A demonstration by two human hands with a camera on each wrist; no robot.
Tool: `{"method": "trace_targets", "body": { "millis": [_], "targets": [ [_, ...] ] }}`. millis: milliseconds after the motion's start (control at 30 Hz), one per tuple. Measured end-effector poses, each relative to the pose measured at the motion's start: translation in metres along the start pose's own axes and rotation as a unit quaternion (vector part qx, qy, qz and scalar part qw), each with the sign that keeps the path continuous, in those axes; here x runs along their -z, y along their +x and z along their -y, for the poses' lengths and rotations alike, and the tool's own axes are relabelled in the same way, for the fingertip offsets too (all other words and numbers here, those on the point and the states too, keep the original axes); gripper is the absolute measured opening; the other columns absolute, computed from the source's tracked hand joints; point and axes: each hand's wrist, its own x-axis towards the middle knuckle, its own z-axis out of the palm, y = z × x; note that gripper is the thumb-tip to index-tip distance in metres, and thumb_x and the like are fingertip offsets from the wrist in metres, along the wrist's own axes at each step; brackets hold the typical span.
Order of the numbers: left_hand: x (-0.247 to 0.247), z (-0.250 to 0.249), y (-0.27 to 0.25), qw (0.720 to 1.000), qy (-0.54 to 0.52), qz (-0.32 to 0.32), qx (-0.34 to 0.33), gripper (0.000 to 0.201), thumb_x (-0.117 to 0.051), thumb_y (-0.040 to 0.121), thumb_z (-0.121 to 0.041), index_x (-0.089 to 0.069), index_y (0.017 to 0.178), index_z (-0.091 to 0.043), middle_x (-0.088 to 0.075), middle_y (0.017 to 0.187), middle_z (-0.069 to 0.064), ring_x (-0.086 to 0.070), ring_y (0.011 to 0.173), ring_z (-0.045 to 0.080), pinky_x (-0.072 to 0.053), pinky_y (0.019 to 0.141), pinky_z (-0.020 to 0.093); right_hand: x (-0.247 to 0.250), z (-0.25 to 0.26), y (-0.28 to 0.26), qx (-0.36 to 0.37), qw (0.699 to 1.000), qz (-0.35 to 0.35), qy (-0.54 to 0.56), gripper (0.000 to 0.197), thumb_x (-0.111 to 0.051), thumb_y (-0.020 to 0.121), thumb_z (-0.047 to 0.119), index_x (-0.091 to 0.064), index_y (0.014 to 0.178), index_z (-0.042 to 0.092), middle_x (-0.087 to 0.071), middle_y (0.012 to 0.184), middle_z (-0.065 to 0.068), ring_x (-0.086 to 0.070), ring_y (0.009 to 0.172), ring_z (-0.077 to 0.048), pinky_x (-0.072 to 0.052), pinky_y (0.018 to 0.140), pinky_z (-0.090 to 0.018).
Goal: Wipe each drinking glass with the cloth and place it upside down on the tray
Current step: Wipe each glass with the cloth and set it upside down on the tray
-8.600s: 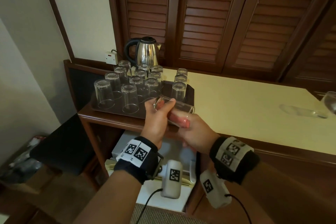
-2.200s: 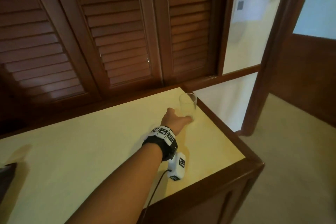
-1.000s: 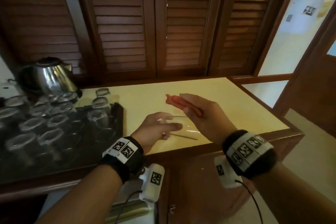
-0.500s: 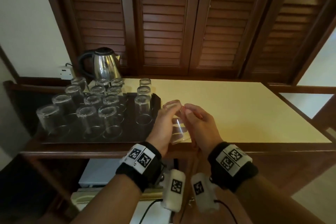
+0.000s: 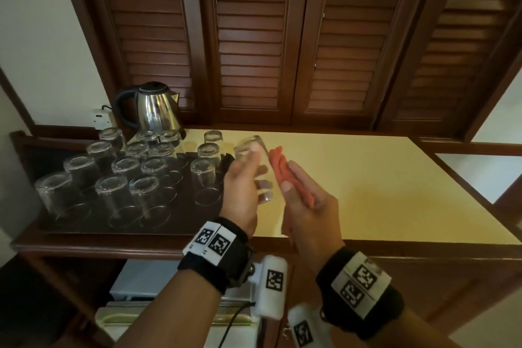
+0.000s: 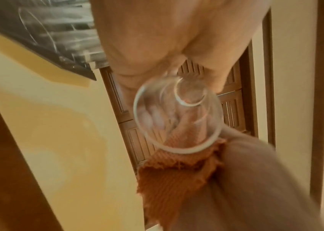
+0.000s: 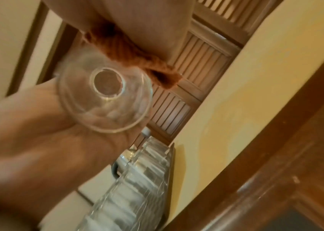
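Fourteen clear drinking glasses stand upside down at the left of the head view, twelve on the dark tray and two behind it on the yellow counter. One more glass is in the centre of the frame, tilted, with the left hand curled round its smooth wall. The right hand pinches a ribbed orange cloth, pressed on the glass's right side. One steel kettle stands at upper left.

A cream-topped table with a dark wooden edge carries a dark tray at its left end. A steel kettle stands behind the tray.
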Motion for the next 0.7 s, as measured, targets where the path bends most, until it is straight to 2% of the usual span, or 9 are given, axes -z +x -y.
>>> {"method": "trace_targets", "body": {
  "millis": [67, 167, 233, 300, 333, 433, 567, 633, 700],
  "targets": [
    [-0.01, 0.002, 0.002, 0.998, 0.001, 0.041, 0.052, 0.047, -0.049, 0.102, -0.062, -0.062, 0.131, -0.026, -0.073, 0.121, 0.015, -0.072, 0.104, 0.035, -0.057, 0.091, 0.048, 0.01, 0.0, 0.011, -0.003, 1.0, 0.001, 0.022, 0.04, -0.061, 0.1, 0.017, -0.055, 0.136, 0.035, -0.07, 0.118, -0.005, -0.06, 0.078, 0.003, -0.05, 0.072, -0.015],
    [-0.026, 0.012, 0.004, 0.997, 0.033, 0.066, 0.036, 0.049, -0.064, 0.096, -0.056, -0.064, 0.131, -0.022, -0.071, 0.123, 0.019, -0.072, 0.094, 0.038, -0.057, 0.08, 0.047, 0.03, 0.004, 0.032, -0.003, 0.998, -0.002, 0.06, 0.039, -0.055, 0.102, 0.01, -0.058, 0.14, 0.019, -0.068, 0.131, -0.001, -0.066, 0.097, 0.001, -0.053, 0.09, -0.019],
    [-0.034, 0.013, 0.011, 0.999, 0.017, 0.032, 0.001, 0.055, -0.066, 0.093, -0.063, -0.065, 0.13, -0.022, -0.071, 0.124, 0.018, -0.072, 0.094, 0.033, -0.058, 0.08, 0.044, 0.035, 0.002, 0.026, -0.007, 0.999, 0.02, 0.028, 0.038, -0.056, 0.102, 0.011, -0.06, 0.137, 0.024, -0.073, 0.119, 0.007, -0.062, 0.075, 0.004, -0.051, 0.068, -0.011],
    [-0.04, 0.009, 0.015, 0.999, 0.02, 0.037, 0.016, 0.049, -0.049, 0.102, -0.065, -0.064, 0.13, -0.027, -0.073, 0.123, 0.018, -0.074, 0.1, 0.034, -0.06, 0.085, 0.046, 0.041, 0.002, 0.023, -0.014, 0.999, 0.033, 0.004, 0.043, -0.056, 0.102, 0.015, -0.054, 0.142, 0.03, -0.074, 0.11, 0.017, -0.059, 0.065, -0.003, -0.052, 0.057, -0.018],
    [-0.043, 0.009, 0.015, 0.997, 0.032, 0.061, 0.034, 0.045, -0.045, 0.105, -0.061, -0.062, 0.131, -0.028, -0.073, 0.122, 0.018, -0.074, 0.098, 0.036, -0.059, 0.082, 0.044, 0.046, 0.001, 0.03, -0.012, 1.0, 0.028, 0.005, 0.045, -0.055, 0.103, 0.017, -0.051, 0.145, 0.031, -0.073, 0.112, 0.016, -0.062, 0.07, -0.008, -0.055, 0.061, -0.02],
    [-0.058, 0.012, 0.016, 0.994, 0.061, 0.086, 0.032, 0.048, -0.067, 0.096, -0.055, -0.064, 0.131, -0.021, -0.071, 0.118, 0.018, -0.071, 0.092, 0.036, -0.056, 0.076, 0.04, 0.06, 0.009, 0.052, -0.008, 0.999, 0.004, 0.04, 0.042, -0.054, 0.104, 0.018, -0.053, 0.143, 0.034, -0.067, 0.128, 0.02, -0.064, 0.109, 0.003, -0.05, 0.101, -0.024],
    [-0.068, 0.011, 0.025, 0.998, 0.037, 0.036, 0.03, 0.057, -0.045, 0.102, -0.069, -0.065, 0.132, -0.025, -0.072, 0.123, 0.018, -0.072, 0.107, 0.039, -0.059, 0.086, 0.047, 0.062, 0.007, 0.043, -0.014, 0.999, 0.035, 0.012, 0.042, -0.056, 0.103, 0.02, -0.052, 0.142, 0.033, -0.068, 0.126, 0.011, -0.062, 0.091, 0.013, -0.049, 0.078, -0.008],
    [-0.074, 0.013, 0.024, 0.994, 0.06, 0.079, 0.055, 0.045, -0.047, 0.107, -0.055, -0.059, 0.135, -0.022, -0.072, 0.122, 0.02, -0.074, 0.104, 0.04, -0.059, 0.082, 0.045, 0.072, 0.006, 0.053, -0.014, 0.999, 0.008, 0.03, 0.037, -0.055, 0.103, 0.028, -0.058, 0.139, 0.037, -0.069, 0.115, 0.018, -0.064, 0.098, 0.009, -0.052, 0.087, -0.014],
    [-0.081, 0.018, 0.025, 0.993, 0.088, 0.076, 0.034, 0.046, -0.065, 0.099, -0.051, -0.06, 0.131, -0.019, -0.071, 0.118, 0.018, -0.073, 0.089, 0.032, -0.059, 0.072, 0.038, 0.079, 0.007, 0.061, -0.016, 0.999, -0.017, 0.03, 0.034, -0.053, 0.104, 0.032, -0.06, 0.136, 0.042, -0.068, 0.126, 0.018, -0.062, 0.11, 0.005, -0.049, 0.101, -0.027]
  ]
}}
